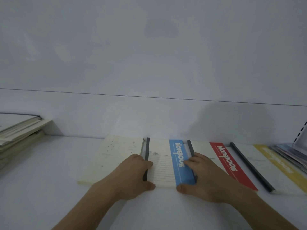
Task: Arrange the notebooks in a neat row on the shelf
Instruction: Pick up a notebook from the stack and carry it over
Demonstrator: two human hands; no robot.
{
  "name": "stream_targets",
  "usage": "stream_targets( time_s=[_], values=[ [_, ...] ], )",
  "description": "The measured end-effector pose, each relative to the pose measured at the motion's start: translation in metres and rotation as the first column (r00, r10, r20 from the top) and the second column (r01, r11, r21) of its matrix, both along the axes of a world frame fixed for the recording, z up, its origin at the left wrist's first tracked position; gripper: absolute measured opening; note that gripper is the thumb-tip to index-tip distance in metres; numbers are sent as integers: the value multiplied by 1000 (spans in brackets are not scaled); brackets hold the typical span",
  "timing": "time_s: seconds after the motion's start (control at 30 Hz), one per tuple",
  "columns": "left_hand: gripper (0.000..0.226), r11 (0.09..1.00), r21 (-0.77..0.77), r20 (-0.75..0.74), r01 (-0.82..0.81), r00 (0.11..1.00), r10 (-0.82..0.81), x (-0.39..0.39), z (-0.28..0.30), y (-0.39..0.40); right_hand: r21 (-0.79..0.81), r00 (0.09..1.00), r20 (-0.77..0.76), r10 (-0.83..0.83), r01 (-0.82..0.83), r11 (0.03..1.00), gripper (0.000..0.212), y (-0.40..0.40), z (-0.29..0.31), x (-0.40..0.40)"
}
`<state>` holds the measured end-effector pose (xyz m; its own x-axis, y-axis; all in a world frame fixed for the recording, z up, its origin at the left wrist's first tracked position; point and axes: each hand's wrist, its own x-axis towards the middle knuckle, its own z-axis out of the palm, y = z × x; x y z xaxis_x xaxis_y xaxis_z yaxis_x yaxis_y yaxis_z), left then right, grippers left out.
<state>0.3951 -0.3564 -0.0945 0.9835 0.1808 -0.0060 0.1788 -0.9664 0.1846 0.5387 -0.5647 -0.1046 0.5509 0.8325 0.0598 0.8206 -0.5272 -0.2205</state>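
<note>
Several notebooks lie flat side by side on the white shelf [41, 188]. From left: a cream notebook with a constellation print [109, 156], a blue-striped notebook [164, 156], a red-striped notebook [221, 155] and a yellow-striped notebook [259, 156]. My left hand [132, 175] grips the blue-striped notebook's left edge at its dark spine, thumb at the near corner. On the same notebook's right edge sits my right hand [204, 178], fingers over the blue band and thumb at the near edge.
A slanted pile of cream notebooks [18, 131] rests at the far left against the back wall. More thin books [290, 153] lie at the far right by a slotted shelf upright [300, 133]. The back panel rises directly behind the row.
</note>
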Motion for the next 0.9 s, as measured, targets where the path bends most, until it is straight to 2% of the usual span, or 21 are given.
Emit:
stream_targets(
  time_s=[0.1, 0.23, 0.4, 0.57, 0.73, 0.9],
  values=[
    [37, 994, 107, 9, 20, 1000, -21, -2, -1, -2, -1, 999, -28, -19, 19, 1000, 96, 0, 1, -2],
    [35, 985, 171, -2, 12, 1000, -12, -5, 2, -7, -7, 999, 28, -16, 16, 1000, 84, -2, 1, -11],
    [34, 979, 202, 14, -11, 1000, 8, -9, 3, -17, -58, 993, 107, -48, 55, 997, 89, -4, -3, -21],
    [60, 985, 123, 125, -124, 986, 108, -19, 7, -26, -26, 993, 109, -51, 54, 998, 77, -11, 8, -34],
    [55, 980, 43, 349, -196, 922, 170, -50, 12, -33, 88, 988, 151, -21, 8, 996, 66, 2, 15, -61],
    [50, 949, 54, 438, -312, 861, 258, -105, 16, -16, 173, 980, 188, 64, -97, 980, 62, 31, 22, -113]
  ],
)
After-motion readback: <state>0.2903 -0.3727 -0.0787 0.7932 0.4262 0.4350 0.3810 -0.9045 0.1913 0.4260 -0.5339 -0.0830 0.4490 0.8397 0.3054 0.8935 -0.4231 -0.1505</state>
